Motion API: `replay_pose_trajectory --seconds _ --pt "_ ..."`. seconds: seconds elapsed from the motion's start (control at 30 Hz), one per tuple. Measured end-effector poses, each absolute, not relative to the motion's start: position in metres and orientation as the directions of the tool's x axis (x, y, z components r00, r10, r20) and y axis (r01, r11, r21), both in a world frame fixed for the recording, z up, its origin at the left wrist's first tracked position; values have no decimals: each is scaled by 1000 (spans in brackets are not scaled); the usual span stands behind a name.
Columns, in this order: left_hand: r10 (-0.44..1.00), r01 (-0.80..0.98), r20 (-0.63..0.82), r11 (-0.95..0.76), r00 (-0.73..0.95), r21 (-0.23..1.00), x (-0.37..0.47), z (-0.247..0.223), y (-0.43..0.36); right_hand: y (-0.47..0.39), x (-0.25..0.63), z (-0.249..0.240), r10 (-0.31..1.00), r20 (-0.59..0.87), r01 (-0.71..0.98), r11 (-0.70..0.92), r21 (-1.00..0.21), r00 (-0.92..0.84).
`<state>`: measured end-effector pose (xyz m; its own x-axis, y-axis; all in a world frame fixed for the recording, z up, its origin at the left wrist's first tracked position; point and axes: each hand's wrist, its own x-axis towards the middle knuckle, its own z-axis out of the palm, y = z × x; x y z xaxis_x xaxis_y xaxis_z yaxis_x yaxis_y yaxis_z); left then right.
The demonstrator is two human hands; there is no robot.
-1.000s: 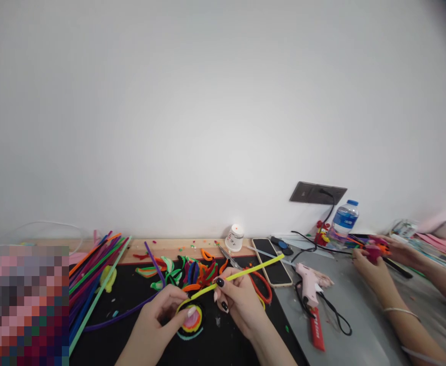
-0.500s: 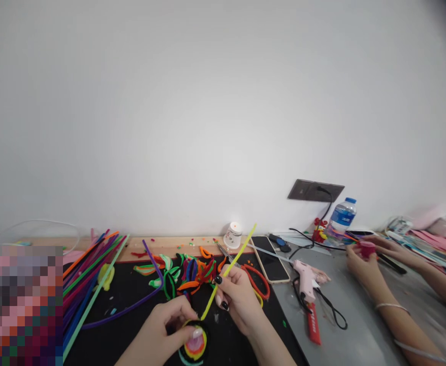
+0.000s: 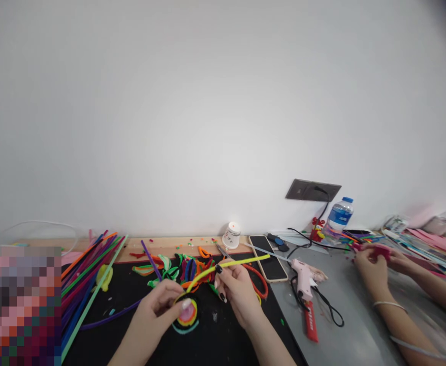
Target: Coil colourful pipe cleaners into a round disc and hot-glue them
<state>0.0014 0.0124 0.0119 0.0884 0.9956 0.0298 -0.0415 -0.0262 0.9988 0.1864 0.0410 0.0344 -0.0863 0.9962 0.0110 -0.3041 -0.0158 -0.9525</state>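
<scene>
My left hand (image 3: 158,307) pinches a round coil of pipe cleaner (image 3: 188,314) between thumb and fingers. The coil has a pink middle, orange and yellow rings and a black outer edge; a teal arc shows along its underside. From its top edge a yellow pipe cleaner (image 3: 254,261) curves up and to the right. My right hand (image 3: 240,292), with dark-painted nails, grips this strand partway along, and its free end points right over the phone. Folded multicoloured pipe-cleaner pieces (image 3: 192,269) lie behind both hands on the black mat (image 3: 223,340).
Loose long pipe cleaners (image 3: 89,279) fan out at left. Beyond my right hand are red-handled scissors (image 3: 261,282), a phone (image 3: 278,269) and a paper cup (image 3: 231,236). Further right lie a pink glue gun (image 3: 304,279), a red tool (image 3: 310,323), a bottle (image 3: 340,216) and a co-worker's hands (image 3: 371,269).
My right hand has swung the yellow pipe cleaner from a steep upward slant down to the right, so it now bends at the coil. The coil has shifted slightly up and left.
</scene>
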Motion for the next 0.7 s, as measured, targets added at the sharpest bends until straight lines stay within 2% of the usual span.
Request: replay_pose_trajectory --seconds 0.1,0.23,0.33,0.43,0.5,0.57,0.63,0.7 --pt "998 -173 -20 10 -54 985 -4 12 19 45 188 30 999 40 -172 37 -984 -17" --pt "983 -328 -140 94 -118 940 -6 9 22 46 190 26 985 154 68 148 -987 83" --pt "971 -367 -176 107 -160 924 -4 9 23 48 199 30 938 310 318 249 -915 157" --pt "965 -370 -182 101 -190 923 -3 10 23 50 223 43 873 426 538 247 -806 238" --pt "966 -386 -176 91 -191 918 -3 12 22 48 251 54 821 458 670 130 -731 340" --pt "968 -400 -159 70 -195 914 -2 14 22 44 285 64 798 431 756 -46 -653 421" --pt "969 -403 -146 54 -200 913 0 16 20 36 320 71 769 381 794 -257 -551 513" --pt "971 -402 -143 55 -192 914 2 18 19 28 348 74 721 268 751 -510 -419 639"
